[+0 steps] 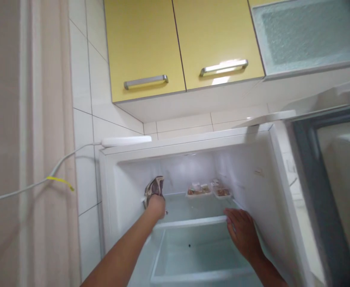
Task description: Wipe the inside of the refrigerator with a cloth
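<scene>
Being gripped by the left hand (157, 206): one patterned cloth (156, 186), long axis roughly upright, beside the refrigerator's left wall (127, 195); the right hand (243, 232), fingers extended, is being held at the shelf's front edge (193, 221).

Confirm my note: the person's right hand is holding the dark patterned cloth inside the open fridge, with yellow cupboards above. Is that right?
Not quite: the head view shows the left hand holding the dark patterned cloth, while the right hand is by the shelf's front edge. The open fridge and yellow cupboards above are as you say.
</scene>
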A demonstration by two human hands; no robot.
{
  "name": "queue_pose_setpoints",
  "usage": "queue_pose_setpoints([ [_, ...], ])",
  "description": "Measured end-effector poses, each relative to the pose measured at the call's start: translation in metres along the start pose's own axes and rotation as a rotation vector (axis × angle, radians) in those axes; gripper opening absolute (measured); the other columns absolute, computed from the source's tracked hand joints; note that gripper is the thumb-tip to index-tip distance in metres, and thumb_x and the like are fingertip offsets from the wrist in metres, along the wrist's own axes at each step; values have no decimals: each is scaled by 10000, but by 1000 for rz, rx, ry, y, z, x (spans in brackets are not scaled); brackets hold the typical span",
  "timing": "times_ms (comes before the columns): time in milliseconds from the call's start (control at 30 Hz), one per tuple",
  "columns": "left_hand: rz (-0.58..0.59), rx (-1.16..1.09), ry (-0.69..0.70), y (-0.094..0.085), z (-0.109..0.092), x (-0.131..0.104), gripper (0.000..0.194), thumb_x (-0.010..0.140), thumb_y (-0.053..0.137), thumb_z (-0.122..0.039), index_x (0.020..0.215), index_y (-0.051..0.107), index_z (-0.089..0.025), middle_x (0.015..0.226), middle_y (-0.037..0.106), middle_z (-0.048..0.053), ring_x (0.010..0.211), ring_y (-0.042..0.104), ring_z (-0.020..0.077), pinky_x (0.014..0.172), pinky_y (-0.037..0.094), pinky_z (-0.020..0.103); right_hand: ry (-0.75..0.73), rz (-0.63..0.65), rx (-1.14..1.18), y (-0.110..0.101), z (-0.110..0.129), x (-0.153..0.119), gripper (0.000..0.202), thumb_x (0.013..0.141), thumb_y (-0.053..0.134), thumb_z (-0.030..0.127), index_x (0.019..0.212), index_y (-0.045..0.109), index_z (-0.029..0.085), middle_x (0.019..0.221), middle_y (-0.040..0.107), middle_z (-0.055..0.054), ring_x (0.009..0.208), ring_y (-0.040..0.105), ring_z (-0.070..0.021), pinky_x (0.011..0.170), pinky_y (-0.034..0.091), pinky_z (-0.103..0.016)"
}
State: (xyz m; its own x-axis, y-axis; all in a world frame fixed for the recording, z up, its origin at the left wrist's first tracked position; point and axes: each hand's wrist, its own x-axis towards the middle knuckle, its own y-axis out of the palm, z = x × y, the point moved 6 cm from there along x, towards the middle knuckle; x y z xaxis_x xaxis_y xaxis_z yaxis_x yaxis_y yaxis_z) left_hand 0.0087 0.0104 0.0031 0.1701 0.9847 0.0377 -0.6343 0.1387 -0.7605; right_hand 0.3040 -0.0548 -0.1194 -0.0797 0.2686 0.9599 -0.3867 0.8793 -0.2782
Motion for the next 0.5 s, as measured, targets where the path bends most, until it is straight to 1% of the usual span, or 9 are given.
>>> queue_pose_setpoints([
  [167,-27,-11,13,-13,3,-63,277,772,687,-251,990,781,-108,1013,795,227,996,751,347,876,603,457,-16,17,13,-4,3,2,266,954,512,153,1184,635,207,1134,737,-47,1075,633,-217,1040,417,-412],
  [267,-29,-19,18,-18,6,-101,284,785,647,-258,970,785,-92,991,791,243,977,757,364,848,613,481,-28,14,15,-5,5,2,269,953,518,152,1189,638,202,1140,737,-51,1081,635,-212,1044,423,-406],
  [333,-27,-24,23,-20,5,-124,309,804,605,-257,971,784,-68,1017,782,263,987,755,382,852,617,505,-25,2,15,-6,5,2,266,950,514,145,1176,644,198,1133,740,-54,1079,637,-214,1048,423,-407],
  [433,-27,-54,17,-19,4,-155,343,793,572,-225,1010,772,-48,1131,750,285,1026,742,408,881,611,550,-10,-2,16,-7,4,2,267,939,519,132,1166,645,196,1128,743,-55,1080,638,-219,1057,419,-418],
  [500,-48,-108,10,-20,5,-172,362,758,578,-201,1037,763,-63,1227,716,283,1113,710,424,907,603,575,-4,3,23,-7,4,2,267,934,526,130,1164,644,199,1129,742,-52,1079,638,-221,1059,419,-422],
])
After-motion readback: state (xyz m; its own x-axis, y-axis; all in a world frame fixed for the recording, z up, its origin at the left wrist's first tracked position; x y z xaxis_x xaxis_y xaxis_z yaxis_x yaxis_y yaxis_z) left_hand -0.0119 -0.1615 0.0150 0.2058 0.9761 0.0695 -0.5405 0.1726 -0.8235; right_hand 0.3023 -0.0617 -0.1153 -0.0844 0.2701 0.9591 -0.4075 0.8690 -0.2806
